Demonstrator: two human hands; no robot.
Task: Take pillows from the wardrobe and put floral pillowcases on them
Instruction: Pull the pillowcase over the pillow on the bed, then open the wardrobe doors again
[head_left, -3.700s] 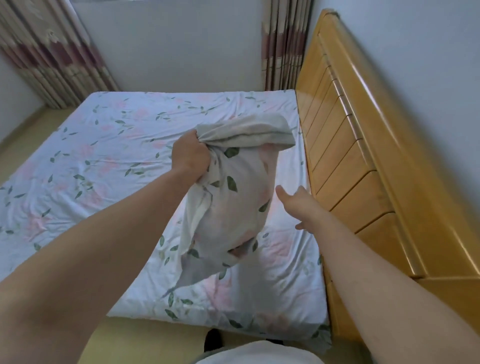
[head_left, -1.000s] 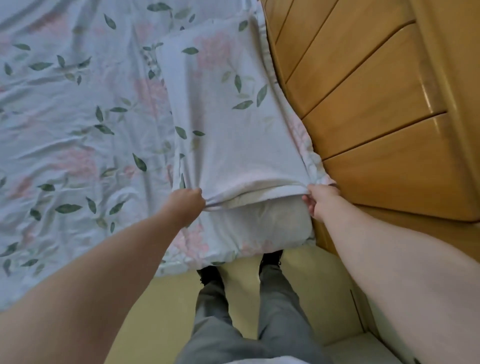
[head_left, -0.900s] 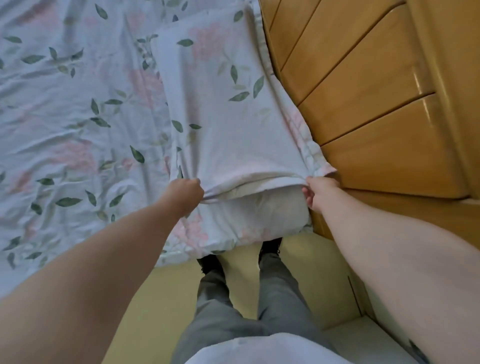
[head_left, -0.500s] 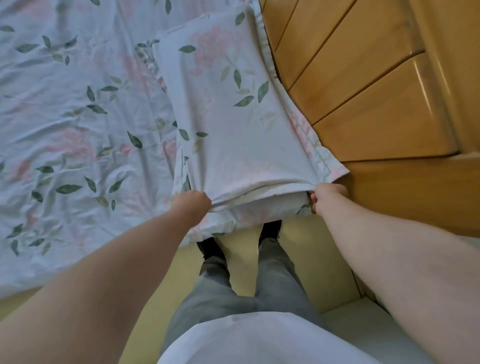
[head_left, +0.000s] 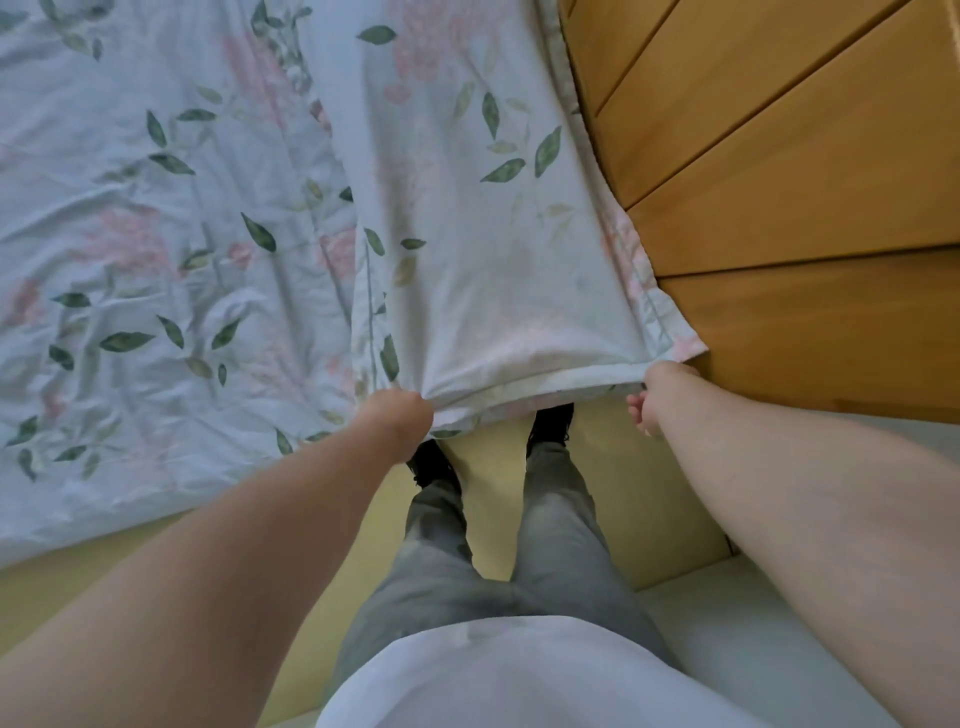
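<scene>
A floral pillowcase (head_left: 483, 249), pale blue with pink flowers and green leaves, lies flat on the bed beside the headboard. Its near open edge reaches the mattress edge. My left hand (head_left: 400, 421) grips the near left corner of that edge. My right hand (head_left: 657, 395) pinches the near right corner. The cloth is pulled taut between both hands. No pillow is in view; I cannot tell whether one is inside the case.
The bed sheet (head_left: 145, 249) has the same floral print and covers the mattress to the left. A wooden headboard (head_left: 779, 182) rises on the right. My legs and dark shoes (head_left: 550, 426) stand on the yellow floor (head_left: 623, 493) below the bed edge.
Both hands have drawn the pillowcase's open edge toward me, up to the mattress edge. The white fold seen below that edge earlier is out of sight now.
</scene>
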